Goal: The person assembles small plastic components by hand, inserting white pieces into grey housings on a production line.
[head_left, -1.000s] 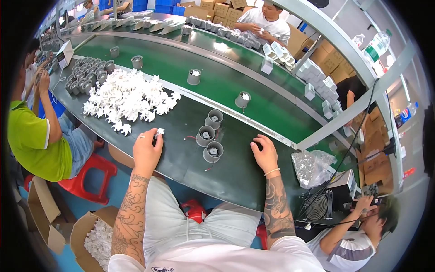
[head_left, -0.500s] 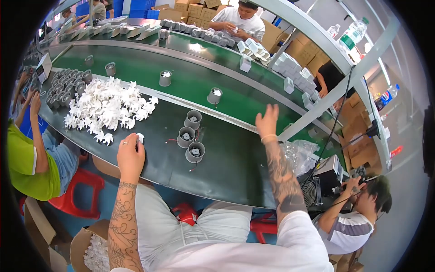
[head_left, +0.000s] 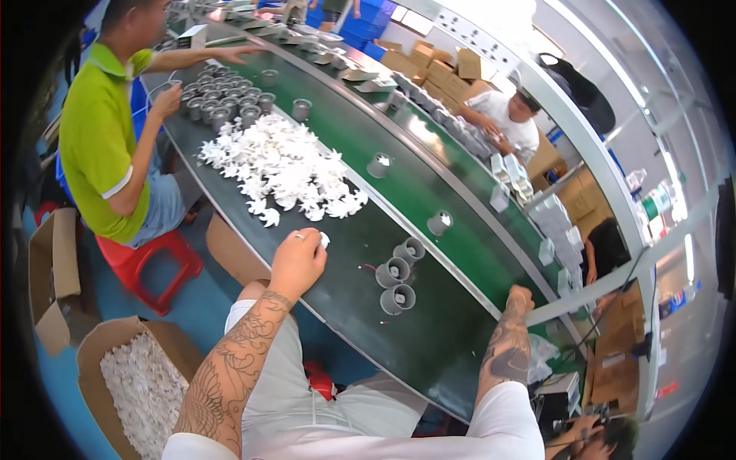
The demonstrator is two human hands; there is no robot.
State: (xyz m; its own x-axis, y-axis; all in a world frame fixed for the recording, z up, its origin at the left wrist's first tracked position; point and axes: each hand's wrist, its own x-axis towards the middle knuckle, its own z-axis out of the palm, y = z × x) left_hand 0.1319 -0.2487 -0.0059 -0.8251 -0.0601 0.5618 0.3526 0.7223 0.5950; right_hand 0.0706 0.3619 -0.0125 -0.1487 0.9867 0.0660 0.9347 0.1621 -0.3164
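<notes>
My left hand (head_left: 297, 262) is over the near edge of the dark bench, fingers pinched on a small white fan impeller (head_left: 325, 240). A heap of white impellers (head_left: 280, 169) lies just beyond it. To the right, three grey round housings (head_left: 392, 272) stand close together, with small motor parts inside and thin red wires trailing out. My right arm is stretched far right, and my right hand (head_left: 519, 298) is curled closed beside the green conveyor belt (head_left: 468, 261), near a pale frame bar. Whatever its fingers hold, if anything, is hidden.
Grey housings (head_left: 440, 223) stand spaced along the belt, some with white pieces inside. More grey housings (head_left: 222, 100) crowd the bench's far left beside a person in green (head_left: 107, 146). A carton of white pieces (head_left: 146, 383) sits on the floor. Metal framing (head_left: 583, 301) crosses at right.
The view has swung, so the bench now slants down to the right. My right hand, earlier open with fingers spread, is now curled by the belt. The left hand keeps its white impeller.
</notes>
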